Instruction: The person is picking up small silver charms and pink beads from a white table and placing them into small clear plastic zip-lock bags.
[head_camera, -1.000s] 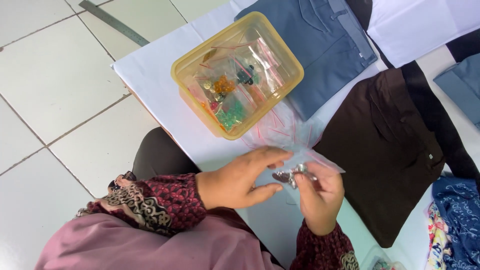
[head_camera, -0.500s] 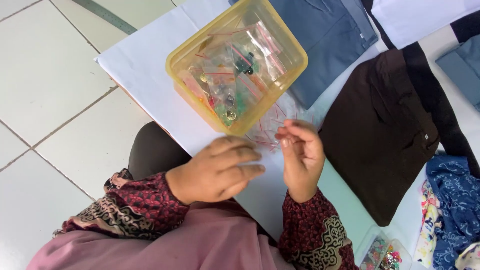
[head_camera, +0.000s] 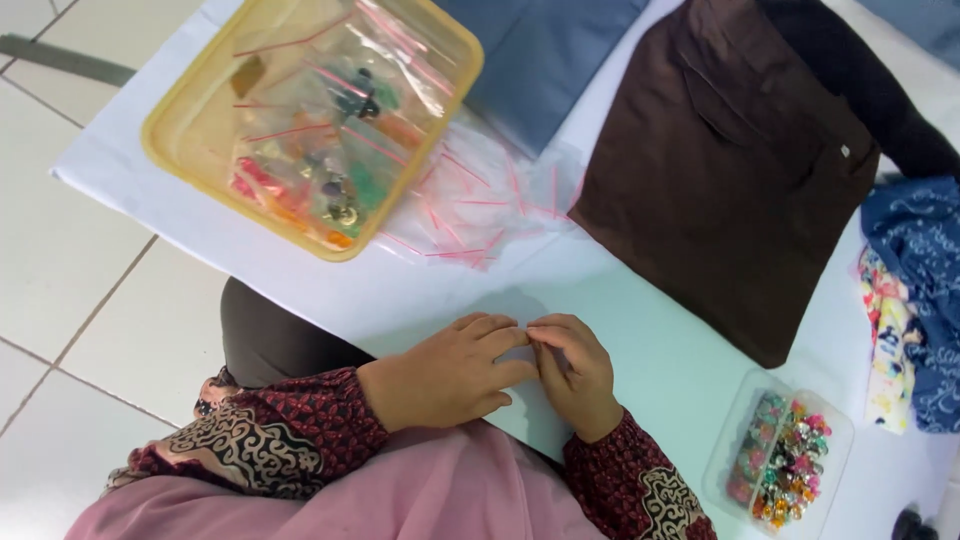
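We are pinching our left hand (head_camera: 450, 375) and right hand (head_camera: 572, 372) together above the table (head_camera: 640, 330), their grip's contents hidden.

**Hands met at counter edge; bags nearest**

Left hand (head_camera: 450, 375) & right hand (head_camera: 575, 370) are seen fingertip to fingertip, pressed low on the pale counter (head_camera: 640, 330); whatever is pinched betw. them can't be made out. Nearest: a loose heap of clear zip bags (head_camera: 480, 200) w/ red strips, empty-looking, lying flat just beyond the hands.
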